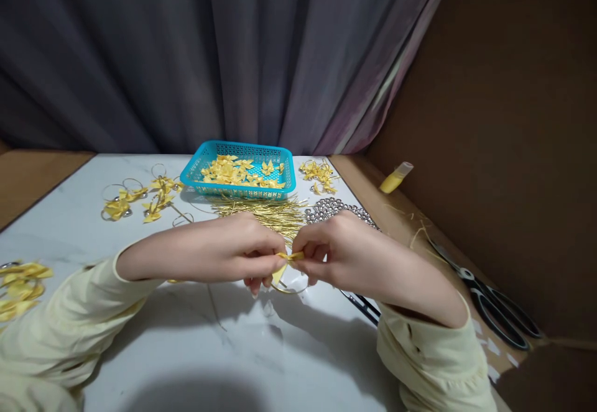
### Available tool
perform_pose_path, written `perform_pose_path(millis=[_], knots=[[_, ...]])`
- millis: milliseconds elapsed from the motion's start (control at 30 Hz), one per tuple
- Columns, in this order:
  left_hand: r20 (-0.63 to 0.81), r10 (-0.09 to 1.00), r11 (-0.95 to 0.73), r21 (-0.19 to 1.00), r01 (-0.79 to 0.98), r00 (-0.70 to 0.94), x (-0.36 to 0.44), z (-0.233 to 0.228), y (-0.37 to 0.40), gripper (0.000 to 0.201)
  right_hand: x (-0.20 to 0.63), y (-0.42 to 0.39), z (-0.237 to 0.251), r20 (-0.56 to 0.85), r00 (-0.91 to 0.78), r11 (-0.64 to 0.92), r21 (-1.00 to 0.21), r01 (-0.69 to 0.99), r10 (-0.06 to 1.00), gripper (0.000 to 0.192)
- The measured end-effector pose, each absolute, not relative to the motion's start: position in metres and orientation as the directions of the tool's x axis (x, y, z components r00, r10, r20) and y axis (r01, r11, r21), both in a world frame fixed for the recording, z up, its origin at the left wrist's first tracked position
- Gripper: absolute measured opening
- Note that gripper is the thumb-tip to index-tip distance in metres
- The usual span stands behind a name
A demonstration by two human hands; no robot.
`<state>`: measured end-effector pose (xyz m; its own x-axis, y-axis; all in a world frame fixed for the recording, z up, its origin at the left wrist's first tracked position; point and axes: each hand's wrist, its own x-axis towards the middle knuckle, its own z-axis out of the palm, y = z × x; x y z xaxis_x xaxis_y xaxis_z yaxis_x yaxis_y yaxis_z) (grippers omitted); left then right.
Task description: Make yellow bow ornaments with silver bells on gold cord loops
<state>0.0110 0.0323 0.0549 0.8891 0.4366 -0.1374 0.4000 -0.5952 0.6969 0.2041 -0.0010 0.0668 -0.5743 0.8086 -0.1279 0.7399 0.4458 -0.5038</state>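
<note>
Both hands, left hand (pixel 247 253) and right hand (pixel 336 250), pinched one yellow bow (pixel 286 260) (ring beneath); finished bow rings (pixel 140 197) lay nearby, basket (pixel 242 173) of bows remaining.

Basket (pixel 289 179): turquoise, filled with yellow bows, set at table's far edge.
Gold wires (pixel 261 212): heaped before basket.
Silver bells (pixel 326 210): piled beside wires.
Scissors (pixel 494 303): laid on the right.
</note>
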Motion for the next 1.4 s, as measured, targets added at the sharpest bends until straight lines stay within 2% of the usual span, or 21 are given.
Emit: perform_pose_path(millis=[100,233,367,467,700,833,900,967,1067,1167,1400], knots=[[-0.132,0.44,-0.6,0.692,0.4,0.888,0.011,0.056,0.033,0.024,0.207,0.003,0.067,-0.197,-0.589,0.368,-0.618,0.695,0.784,0.012],[-0.159,0.419,-0.587,0.704,0.4,0.894,0.01,0.059,0.033,0.025,0.21,0.012,0.066,-0.342,-0.605,0.147,-0.776,0.613,0.719,0.009],[-0.205,0.406,-0.564,0.711,0.42,0.891,0.007,0.061,0.033,0.024,0.211,0.018,0.063,-0.37,-0.637,0.008,-0.861,0.509,0.677,0.014],[-0.212,0.389,-0.565,0.713,0.415,0.896,0.007,0.061,0.035,0.025,0.212,0.018,0.06,-0.369,-0.642,-0.032,-0.881,0.473,0.673,0.022],[-0.186,0.392,-0.58,0.711,0.398,0.901,0.002,0.068,0.039,0.035,0.215,0.016,0.063,-0.301,-0.617,-0.024,-0.91,0.415,0.727,0.024],[-0.157,0.377,-0.689,0.611,0.39,0.913,0.0,0.07,0.036,0.019,0.218,0.014,0.066,-0.289,-0.591,-0.052,-0.922,0.384,0.754,0.023],[-0.08,0.434,-0.752,0.517,0.41,0.897,0.002,0.067,0.033,0.017,0.218,0.012,0.068,-0.281,-0.583,-0.06,-0.928,0.369,0.762,0.022],[0.064,0.484,-0.809,0.412,0.419,0.872,0.005,0.062,0.031,0.023,0.219,0.011,0.07,-0.279,-0.574,-0.075,-0.933,0.353,0.77,0.02],[0.223,0.457,-0.864,0.342,0.37,0.861,0.009,0.057,0.029,0.024,0.22,0.009,0.073,-0.267,-0.571,-0.084,-0.941,0.327,0.776,0.014],[0.266,0.422,-0.883,0.335,0.328,0.867,0.008,0.056,0.029,0.023,0.221,0.008,0.075,-0.256,-0.563,-0.072,-0.942,0.328,0.786,0.01],[0.24,0.407,-0.869,0.4,0.292,0.881,0.005,0.058,0.032,0.019,0.219,0.003,0.074,-0.252,-0.55,-0.053,-0.935,0.351,0.796,0.009]])
